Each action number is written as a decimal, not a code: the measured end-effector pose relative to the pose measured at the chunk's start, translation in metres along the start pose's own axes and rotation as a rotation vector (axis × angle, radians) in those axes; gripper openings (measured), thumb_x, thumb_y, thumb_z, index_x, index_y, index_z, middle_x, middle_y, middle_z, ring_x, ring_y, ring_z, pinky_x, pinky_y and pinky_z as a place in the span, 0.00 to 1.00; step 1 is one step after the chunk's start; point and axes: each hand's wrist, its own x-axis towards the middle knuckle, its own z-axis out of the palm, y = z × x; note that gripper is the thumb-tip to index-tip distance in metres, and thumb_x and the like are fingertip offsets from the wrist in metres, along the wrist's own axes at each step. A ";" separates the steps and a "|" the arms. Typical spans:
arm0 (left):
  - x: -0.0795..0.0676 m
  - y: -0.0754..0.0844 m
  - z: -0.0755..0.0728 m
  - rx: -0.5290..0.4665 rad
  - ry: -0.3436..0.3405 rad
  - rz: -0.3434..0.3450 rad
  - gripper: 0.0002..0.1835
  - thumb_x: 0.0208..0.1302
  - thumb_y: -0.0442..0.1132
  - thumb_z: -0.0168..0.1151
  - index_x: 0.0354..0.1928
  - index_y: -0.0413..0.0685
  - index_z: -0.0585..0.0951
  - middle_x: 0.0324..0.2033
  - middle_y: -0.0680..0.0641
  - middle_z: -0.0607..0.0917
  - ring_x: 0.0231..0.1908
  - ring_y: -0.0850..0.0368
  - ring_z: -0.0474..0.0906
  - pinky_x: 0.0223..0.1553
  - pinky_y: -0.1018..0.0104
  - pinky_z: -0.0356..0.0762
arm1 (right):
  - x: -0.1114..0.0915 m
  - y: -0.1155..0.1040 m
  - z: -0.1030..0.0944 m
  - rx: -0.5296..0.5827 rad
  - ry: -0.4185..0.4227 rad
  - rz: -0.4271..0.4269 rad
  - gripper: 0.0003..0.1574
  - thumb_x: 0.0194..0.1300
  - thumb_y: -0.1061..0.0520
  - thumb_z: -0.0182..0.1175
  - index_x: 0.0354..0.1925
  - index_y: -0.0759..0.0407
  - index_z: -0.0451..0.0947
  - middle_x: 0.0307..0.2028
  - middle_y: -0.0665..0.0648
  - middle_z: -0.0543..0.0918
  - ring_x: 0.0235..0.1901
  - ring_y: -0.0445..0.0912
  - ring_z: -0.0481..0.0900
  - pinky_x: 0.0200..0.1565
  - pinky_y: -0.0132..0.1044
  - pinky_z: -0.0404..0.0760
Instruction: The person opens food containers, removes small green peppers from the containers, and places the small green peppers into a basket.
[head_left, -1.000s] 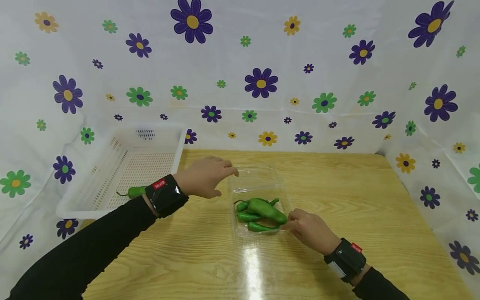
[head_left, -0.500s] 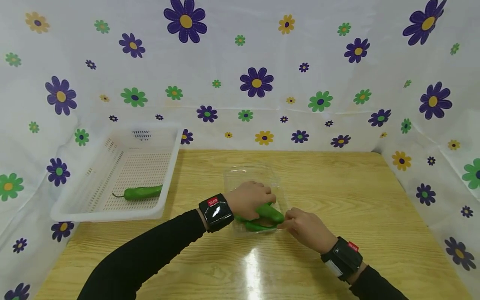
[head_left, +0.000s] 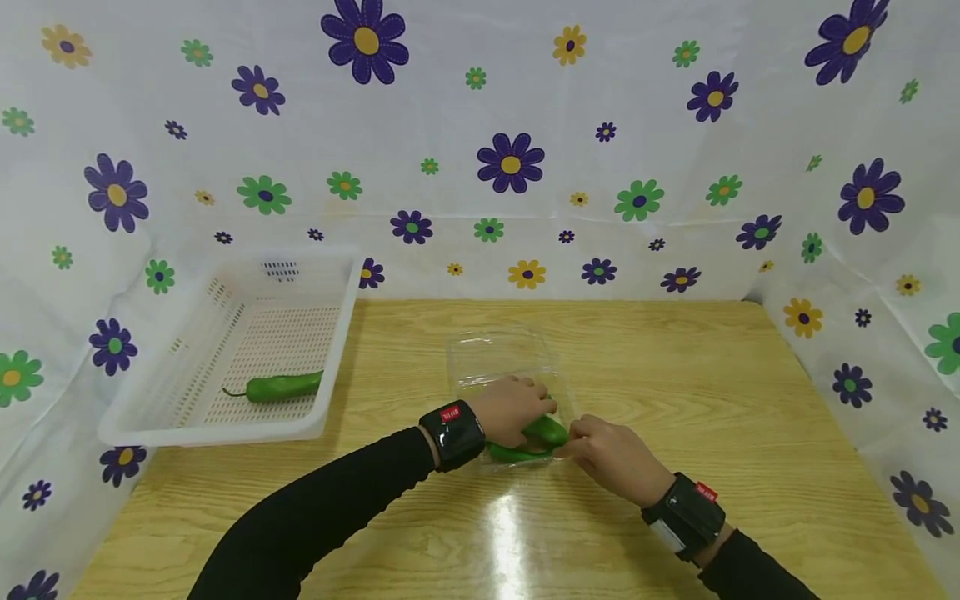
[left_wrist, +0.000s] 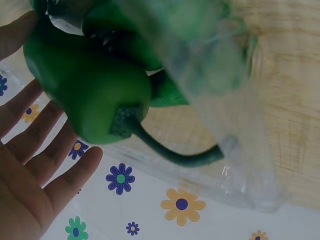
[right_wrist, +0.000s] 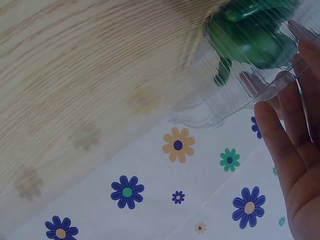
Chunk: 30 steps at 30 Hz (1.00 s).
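A clear hinged plastic box (head_left: 497, 354) lies with its lid folded back, holding several green peppers. My left hand (head_left: 512, 408) reaches over the big green pepper (head_left: 546, 431) on top, thumb on its near side and fingers on the far side. In the left wrist view that green pepper (left_wrist: 95, 95) shows its curved stem, with the left hand's fingers (left_wrist: 42, 135) against its side. My right hand (head_left: 618, 460) pinches the box's right front corner. The right wrist view shows its fingers (right_wrist: 282, 135) at the box's clear wall (right_wrist: 215, 105).
At the left stands a white perforated basket (head_left: 213, 435) with a single green pepper (head_left: 281, 387) in it. The box rests on a wood-grain table (head_left: 660, 358). A white flowered cloth (head_left: 420, 108) hangs behind and along the sides.
My left hand has come from left of the box, over the basket side, to the right and down onto the top pepper. The right hand has stayed at the box's corner.
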 end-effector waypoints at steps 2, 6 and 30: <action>0.002 0.000 0.004 0.014 0.014 0.006 0.28 0.56 0.57 0.65 0.57 0.58 0.74 0.51 0.53 0.79 0.49 0.57 0.76 0.50 0.65 0.77 | 0.000 0.000 -0.001 -0.003 0.003 -0.003 0.14 0.44 0.66 0.73 0.31 0.50 0.87 0.26 0.48 0.75 0.24 0.36 0.71 0.23 0.20 0.69; 0.003 0.000 0.010 0.016 0.011 0.013 0.25 0.58 0.58 0.62 0.55 0.57 0.75 0.49 0.53 0.79 0.45 0.58 0.77 0.45 0.67 0.77 | 0.001 -0.001 -0.001 0.000 0.006 -0.008 0.14 0.44 0.66 0.72 0.31 0.50 0.87 0.25 0.48 0.74 0.24 0.36 0.71 0.23 0.21 0.68; 0.008 0.003 0.025 0.038 0.119 0.038 0.10 0.67 0.41 0.56 0.49 0.53 0.79 0.42 0.51 0.80 0.35 0.60 0.79 0.33 0.74 0.77 | 0.000 -0.001 -0.001 -0.005 0.009 -0.011 0.14 0.44 0.66 0.73 0.30 0.51 0.87 0.26 0.48 0.75 0.24 0.36 0.72 0.23 0.20 0.69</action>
